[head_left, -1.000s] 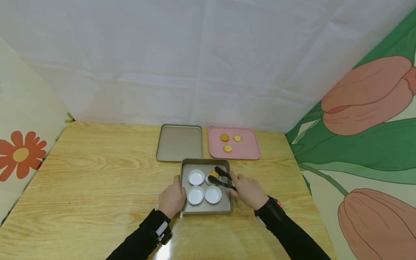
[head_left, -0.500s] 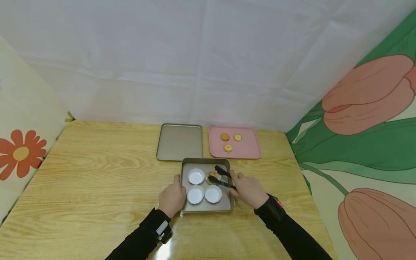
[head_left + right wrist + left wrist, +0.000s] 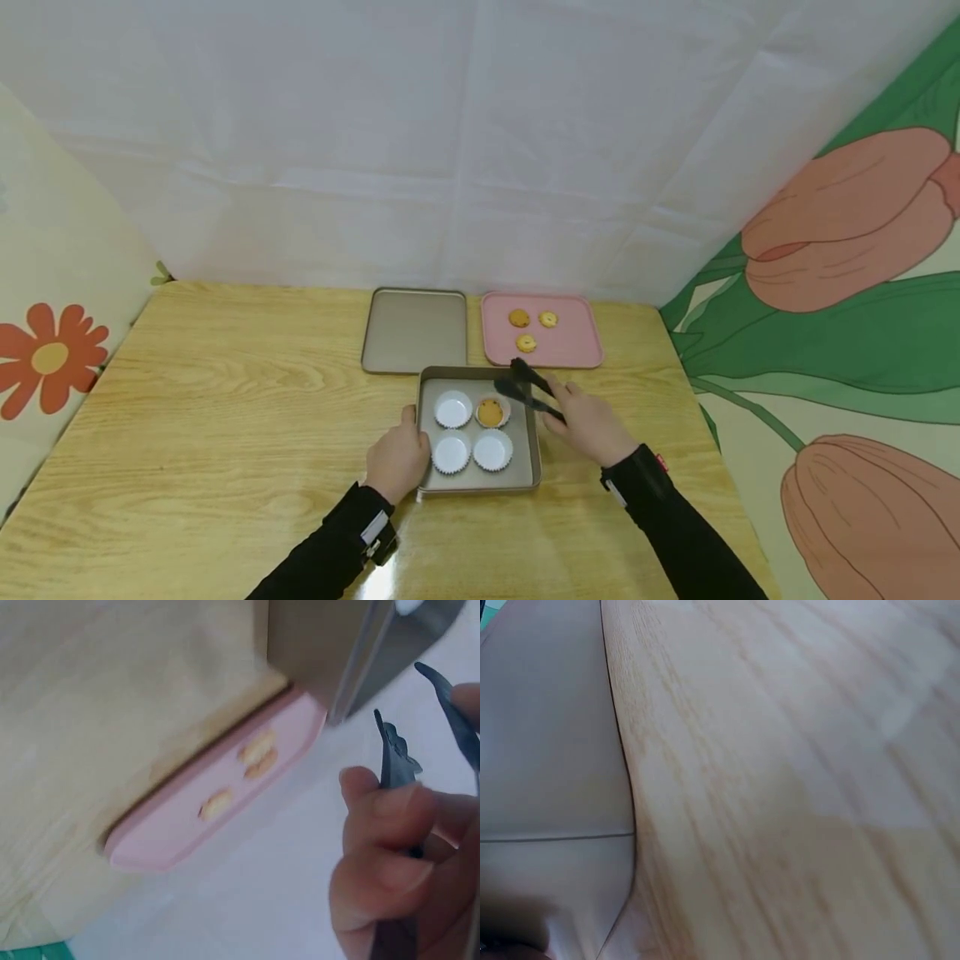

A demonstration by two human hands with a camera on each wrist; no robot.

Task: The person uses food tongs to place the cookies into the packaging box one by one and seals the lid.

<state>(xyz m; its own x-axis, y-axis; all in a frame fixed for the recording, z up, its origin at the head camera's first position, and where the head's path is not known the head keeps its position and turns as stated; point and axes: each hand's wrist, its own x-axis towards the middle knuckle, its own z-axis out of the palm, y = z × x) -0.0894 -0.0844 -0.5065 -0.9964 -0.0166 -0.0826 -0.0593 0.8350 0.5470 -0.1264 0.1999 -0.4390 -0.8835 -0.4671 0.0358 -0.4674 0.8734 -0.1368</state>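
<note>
Brown cookie (image 3: 490,412) sits in white cup (image 3: 507,410), far right of four in grey pan (image 3: 476,481). Three more white cups (image 3: 453,409) sit close by. Your right hand (image 3: 596,427) has fingers curled round black tongs (image 3: 517,392); tips spread apart, near pan's far right corner, off cookie. Your left hand (image 3: 397,460) grips pan's left side, fingers closed on it. Behind pan, flat grey tray (image 3: 416,333) lies left, pink tray (image 3: 573,342) right, holding three small cookies (image 3: 527,342). Pan and trays rest on wooden bench (image 3: 225,417). White cloth (image 3: 337,167) hangs behind.
</note>
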